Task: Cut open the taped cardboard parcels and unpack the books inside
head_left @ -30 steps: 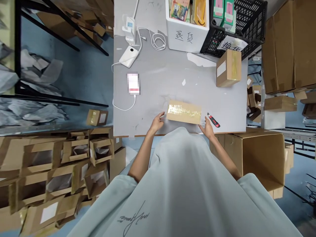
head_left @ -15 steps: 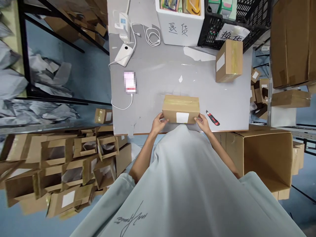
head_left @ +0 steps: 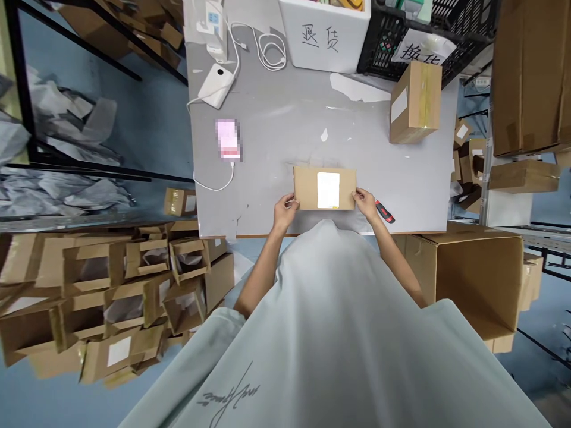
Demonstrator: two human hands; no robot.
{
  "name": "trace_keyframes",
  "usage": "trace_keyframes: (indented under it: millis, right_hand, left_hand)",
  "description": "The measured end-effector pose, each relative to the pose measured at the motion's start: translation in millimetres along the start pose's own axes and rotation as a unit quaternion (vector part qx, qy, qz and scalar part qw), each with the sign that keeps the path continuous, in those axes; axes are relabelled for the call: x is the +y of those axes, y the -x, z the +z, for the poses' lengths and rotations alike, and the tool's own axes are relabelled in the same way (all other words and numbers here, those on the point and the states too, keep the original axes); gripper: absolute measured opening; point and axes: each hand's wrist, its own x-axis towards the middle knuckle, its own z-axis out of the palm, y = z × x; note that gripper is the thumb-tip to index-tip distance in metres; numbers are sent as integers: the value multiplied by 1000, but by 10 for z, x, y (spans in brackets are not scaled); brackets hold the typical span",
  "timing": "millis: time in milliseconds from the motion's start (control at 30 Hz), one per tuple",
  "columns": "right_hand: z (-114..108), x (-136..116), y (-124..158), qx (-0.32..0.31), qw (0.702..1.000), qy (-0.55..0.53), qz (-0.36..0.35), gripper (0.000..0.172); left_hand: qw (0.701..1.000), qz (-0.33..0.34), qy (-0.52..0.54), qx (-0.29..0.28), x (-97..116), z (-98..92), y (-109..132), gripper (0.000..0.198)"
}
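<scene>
Between my hands is a cardboard box [head_left: 306, 188], its side with a white label [head_left: 328, 190] turned up toward me. My left hand [head_left: 285, 212] grips the box at its lower left corner, thumb and fingers closed on the edge. At the right end, my right hand [head_left: 366, 204] pinches the opposite edge. A red and black utility knife [head_left: 384, 211] lies on the table just right of my right hand. The underside of the box is hidden from view.
On the grey table [head_left: 267, 131] stand a taped box [head_left: 413, 104], a white bin [head_left: 328, 38] and a black crate [head_left: 386, 50]. A white power bank [head_left: 217, 86] and a phone [head_left: 228, 139] lie left. Open cartons [head_left: 91, 267] are stacked at lower left; a large open carton [head_left: 477, 279] stands right.
The box has tilted between my hands, so its labelled side now faces up and the taped top is out of sight. Both hands moved slightly with it. The whole view has shifted a little.
</scene>
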Motion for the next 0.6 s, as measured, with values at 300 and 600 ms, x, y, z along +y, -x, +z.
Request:
trace_keyframes:
  millis: [300, 600]
  right_hand:
    - [-33, 170, 268, 3, 993, -43, 114, 64]
    - [115, 225, 428, -23, 999, -47, 15, 52]
  left_hand:
    - [999, -37, 23, -28, -170, -100, 11, 57]
    - [995, -46, -3, -93, -241, -76, 66, 84]
